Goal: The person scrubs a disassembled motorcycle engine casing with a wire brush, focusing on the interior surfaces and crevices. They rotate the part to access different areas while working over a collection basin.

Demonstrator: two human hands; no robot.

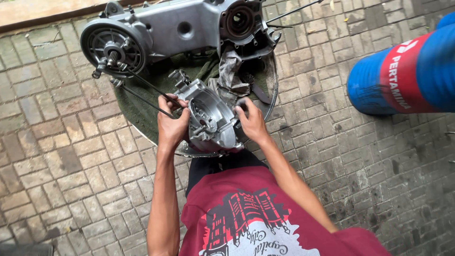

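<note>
Both hands grip a grey metal engine cover [211,121], which is tilted over the near edge of a round metal tray [272,95]. The left hand [171,124] has its fingers curled around the cover's left rim, and the right hand [251,122] closes on its right rim. Behind it lie a large engine casing [175,28] (touching a crumpled rag [230,71]) and a blue drum [403,71], well apart on the brick paving [71,156].

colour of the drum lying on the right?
Blue with a red band, clearest in the head view.
</note>
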